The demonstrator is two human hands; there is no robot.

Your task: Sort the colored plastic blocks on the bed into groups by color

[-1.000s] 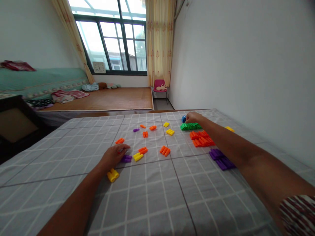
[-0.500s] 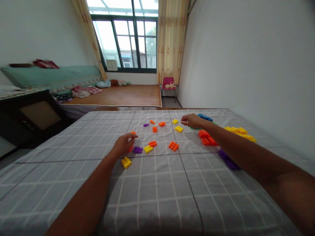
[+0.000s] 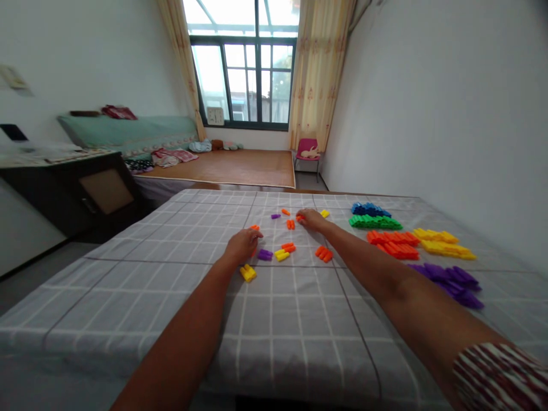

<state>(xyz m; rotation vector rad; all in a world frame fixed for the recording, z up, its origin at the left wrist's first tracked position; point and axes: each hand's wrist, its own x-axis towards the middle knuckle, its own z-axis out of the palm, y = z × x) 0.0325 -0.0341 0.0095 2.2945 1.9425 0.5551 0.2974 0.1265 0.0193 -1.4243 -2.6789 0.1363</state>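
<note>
Small plastic pieces in bright colours lie on a grey checked cloth [image 3: 291, 308]. My left hand [image 3: 245, 246] is at the left of the scattered ones, fingers curved and apart, partly covering orange pieces [image 3: 255, 227]. Close to it are purple pieces [image 3: 265, 254], yellow pieces [image 3: 248, 273] and a yellow pair [image 3: 281, 255] touching an orange pair [image 3: 289, 247]. My right hand [image 3: 312, 220] reaches farther in, its fingers closed over orange pieces [image 3: 300, 217] at the cloth. Another orange pair [image 3: 290, 224] lies just left of its fingertips.
On the right lie sorted piles: blue [image 3: 369, 209], green [image 3: 375, 222], orange [image 3: 394, 244], yellow [image 3: 445, 244] and purple [image 3: 454, 282]. An orange group [image 3: 324, 254] lies below my right forearm. Behind the table stand a low bed [image 3: 240, 165] and a pink chair [image 3: 307, 147].
My right hand has moved left from beside the yellow pieces to the orange ones. My left hand stays by the same pieces. The view has turned left, showing more of the right-hand piles.
</note>
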